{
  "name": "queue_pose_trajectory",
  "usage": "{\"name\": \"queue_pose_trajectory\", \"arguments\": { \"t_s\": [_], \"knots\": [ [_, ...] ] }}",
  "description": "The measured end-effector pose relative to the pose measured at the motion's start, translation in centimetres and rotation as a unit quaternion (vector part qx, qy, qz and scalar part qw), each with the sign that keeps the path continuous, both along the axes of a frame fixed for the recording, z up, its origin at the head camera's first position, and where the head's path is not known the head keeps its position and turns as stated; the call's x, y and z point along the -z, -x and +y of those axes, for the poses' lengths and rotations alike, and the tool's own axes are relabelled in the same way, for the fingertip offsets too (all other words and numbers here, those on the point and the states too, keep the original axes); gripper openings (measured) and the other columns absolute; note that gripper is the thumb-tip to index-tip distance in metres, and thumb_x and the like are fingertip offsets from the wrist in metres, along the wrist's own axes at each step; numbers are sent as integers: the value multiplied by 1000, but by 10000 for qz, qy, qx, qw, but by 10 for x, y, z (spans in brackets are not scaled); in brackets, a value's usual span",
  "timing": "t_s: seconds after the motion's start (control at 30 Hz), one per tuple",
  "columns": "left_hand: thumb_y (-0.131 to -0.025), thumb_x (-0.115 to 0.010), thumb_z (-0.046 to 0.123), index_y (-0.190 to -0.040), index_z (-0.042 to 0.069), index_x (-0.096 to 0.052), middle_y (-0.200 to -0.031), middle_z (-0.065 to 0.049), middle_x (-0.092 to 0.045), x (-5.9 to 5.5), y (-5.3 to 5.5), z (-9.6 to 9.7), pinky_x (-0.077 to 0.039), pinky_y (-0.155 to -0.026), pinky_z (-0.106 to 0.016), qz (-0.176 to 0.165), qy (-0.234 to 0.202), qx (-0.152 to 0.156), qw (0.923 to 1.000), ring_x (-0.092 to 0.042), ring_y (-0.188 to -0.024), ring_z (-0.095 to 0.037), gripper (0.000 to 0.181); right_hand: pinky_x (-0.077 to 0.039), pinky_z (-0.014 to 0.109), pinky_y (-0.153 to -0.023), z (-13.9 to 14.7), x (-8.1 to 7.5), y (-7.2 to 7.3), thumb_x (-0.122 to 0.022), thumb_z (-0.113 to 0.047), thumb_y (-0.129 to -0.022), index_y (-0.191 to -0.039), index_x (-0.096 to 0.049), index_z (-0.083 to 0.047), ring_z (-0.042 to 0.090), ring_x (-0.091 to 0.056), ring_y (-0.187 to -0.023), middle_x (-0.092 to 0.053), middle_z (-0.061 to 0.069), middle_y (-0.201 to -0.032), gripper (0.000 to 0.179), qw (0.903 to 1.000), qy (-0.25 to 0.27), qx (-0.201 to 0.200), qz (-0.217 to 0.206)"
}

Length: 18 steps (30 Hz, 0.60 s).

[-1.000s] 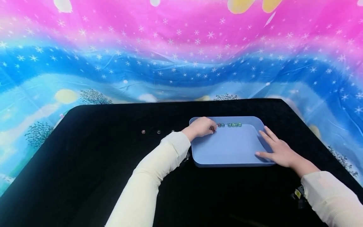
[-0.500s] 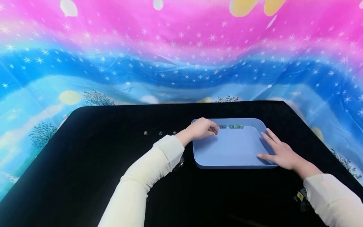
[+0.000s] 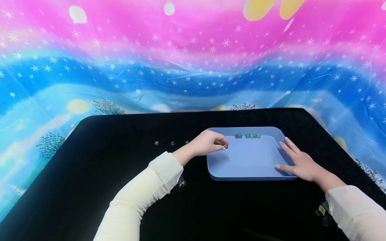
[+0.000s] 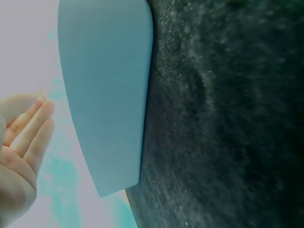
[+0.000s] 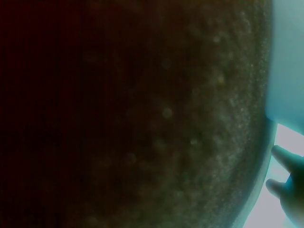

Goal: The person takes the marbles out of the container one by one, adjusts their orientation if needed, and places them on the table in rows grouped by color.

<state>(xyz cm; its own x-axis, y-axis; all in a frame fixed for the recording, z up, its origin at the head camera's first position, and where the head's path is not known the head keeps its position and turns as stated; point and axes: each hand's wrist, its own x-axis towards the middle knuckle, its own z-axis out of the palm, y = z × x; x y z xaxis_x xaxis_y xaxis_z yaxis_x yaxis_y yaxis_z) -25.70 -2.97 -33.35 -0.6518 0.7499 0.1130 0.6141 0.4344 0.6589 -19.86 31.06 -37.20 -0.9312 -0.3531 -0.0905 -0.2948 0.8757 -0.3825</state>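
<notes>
Here I see the left hand pinching a marble over the left of the blue tray.
Right hand: fingers spread, touching its right rim; marble row along the far side; left wrist partly blocking the loose marbles.

A black table stands here, and its far left corner is round. On the far side hangs a bright cloth, pink at the top and blue under that, with some folds. White snowflakes are all over it. The left tree and the right tree on it are dark. Two yellow shapes are high up, right of the middle.
</notes>
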Motion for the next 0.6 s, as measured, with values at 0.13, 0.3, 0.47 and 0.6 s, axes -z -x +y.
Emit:
{"name": "queue_pose_trajectory", "arguments": {
  "t_s": [0.13,0.3,0.47,0.6],
  "knots": [
    [-83,-58,15,-96,9,-65,-89,7,-62,-1,-7,-9,-44,-69,-14,-112,-65,-79,9999,-56,-84,0,15,-19,63,-83,1,0,0,-57,-41,-80,-137,-8,1,50,-11,-119,15,16,-141,86,10000,-7,13,-32],
    [-83,-58,14,-94,10,-64,-89,7,-62,1,-15,-21,-44,-69,-14,-103,-140,-51,9998,-56,-84,0,14,-19,63,-83,1,2,1,-57,-40,-81,-137,-7,1,49,-10,-119,15,16,-141,86,10000,-11,8,-76],
    [-82,-59,12,-93,9,-65,-88,6,-63,3,-21,-31,-44,-70,-13,-9,-183,-4,9998,-57,-83,-1,12,-18,63,-83,1,2,2,-56,-41,-81,-138,-7,0,49,-10,-119,15,16,-141,86,9999,-33,24,-96],
    [-82,-59,11,-92,8,-65,-87,5,-63,5,-25,-40,-44,-70,-12,62,-207,-28,9998,-58,-83,-2,12,-18,63,-83,1,2,1,-56,-42,-80,-137,-7,1,50,-10,-119,16,16,-140,87,9999,-62,42,-87]
  ]
}}
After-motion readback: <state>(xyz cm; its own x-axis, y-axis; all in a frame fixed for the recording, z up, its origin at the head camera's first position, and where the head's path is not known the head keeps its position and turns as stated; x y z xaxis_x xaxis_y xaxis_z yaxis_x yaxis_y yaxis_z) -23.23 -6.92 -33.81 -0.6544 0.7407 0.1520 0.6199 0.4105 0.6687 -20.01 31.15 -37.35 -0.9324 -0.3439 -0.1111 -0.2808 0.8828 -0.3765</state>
